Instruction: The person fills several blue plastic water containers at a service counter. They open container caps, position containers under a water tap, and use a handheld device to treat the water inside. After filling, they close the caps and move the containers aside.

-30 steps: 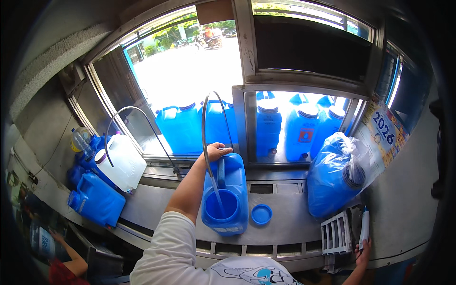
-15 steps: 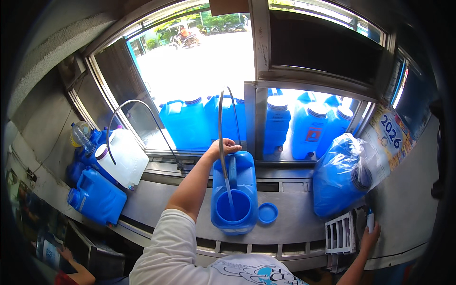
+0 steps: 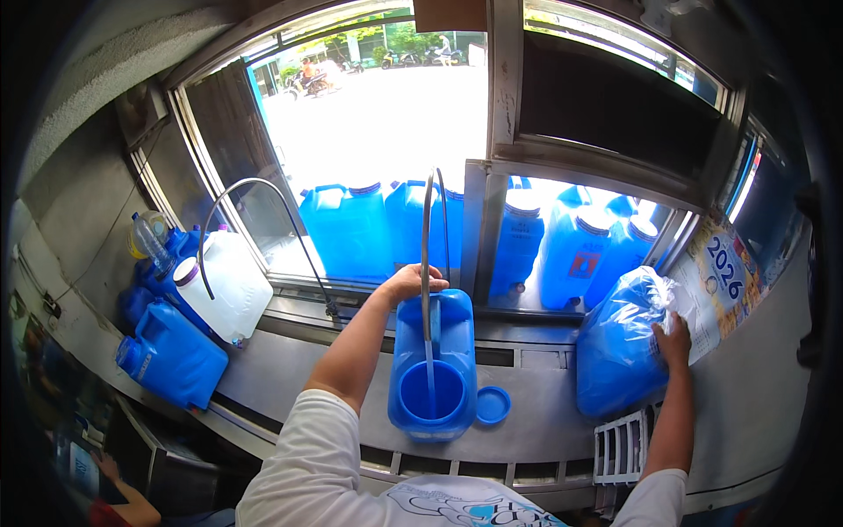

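Note:
In the middle of the counter a blue water jug stands with its wide round mouth uncovered. A bent metal spout reaches over it, and a stream of water runs into the mouth. At the jug's far end, behind the spout, my left hand is closed with its fingers curled; what it grips is hidden. My right hand grips the clear plastic bag over a blue jug at the right, by its cap end. A round blue cap lies beside the middle jug.
More blue jugs stand outside the window ledge. On the left are a white jug, a blue jug and a second bent spout. A white plastic rack sits at the front right. Another person's hand shows at lower left.
My right hand has moved up from a white-handled thing below the bagged jug and now holds the bag. My left hand stays by the spout. The view has shifted slightly.

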Demonstrator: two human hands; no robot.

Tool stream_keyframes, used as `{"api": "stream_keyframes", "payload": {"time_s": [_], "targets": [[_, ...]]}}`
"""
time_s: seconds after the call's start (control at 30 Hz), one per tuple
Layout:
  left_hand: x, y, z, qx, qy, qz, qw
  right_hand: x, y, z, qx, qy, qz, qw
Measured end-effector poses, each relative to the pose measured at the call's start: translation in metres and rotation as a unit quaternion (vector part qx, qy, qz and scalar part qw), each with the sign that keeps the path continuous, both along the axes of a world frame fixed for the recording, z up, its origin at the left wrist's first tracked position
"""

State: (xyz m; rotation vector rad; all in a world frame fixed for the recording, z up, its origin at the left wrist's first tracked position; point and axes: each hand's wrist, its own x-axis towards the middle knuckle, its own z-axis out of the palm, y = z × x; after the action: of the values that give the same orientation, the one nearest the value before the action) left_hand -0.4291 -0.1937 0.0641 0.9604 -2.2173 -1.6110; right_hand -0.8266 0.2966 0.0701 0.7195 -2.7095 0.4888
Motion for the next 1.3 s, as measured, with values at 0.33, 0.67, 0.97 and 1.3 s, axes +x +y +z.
{"api": "stream_keyframes", "payload": {"time_s": [0.33,0.67,0.97,1.3], "targets": [[0.0,-0.002,0.006,-0.057,-0.02,-0.019,0.998,0.016,-0.014,-0.002,0.04,-0.004,-0.046,0.998],[0.004,0.0,0.005,-0.123,-0.045,-0.044,0.99,0.021,-0.013,-0.005,0.045,0.02,-0.062,0.997],[0.024,-0.044,-0.026,-0.029,0.039,-0.11,0.993,0.009,-0.026,-0.021,-0.011,0.023,-0.003,1.0],[0.012,-0.028,-0.021,-0.014,0.073,-0.073,0.995,0.026,-0.016,-0.022,0.014,0.241,-0.05,0.969]]}}
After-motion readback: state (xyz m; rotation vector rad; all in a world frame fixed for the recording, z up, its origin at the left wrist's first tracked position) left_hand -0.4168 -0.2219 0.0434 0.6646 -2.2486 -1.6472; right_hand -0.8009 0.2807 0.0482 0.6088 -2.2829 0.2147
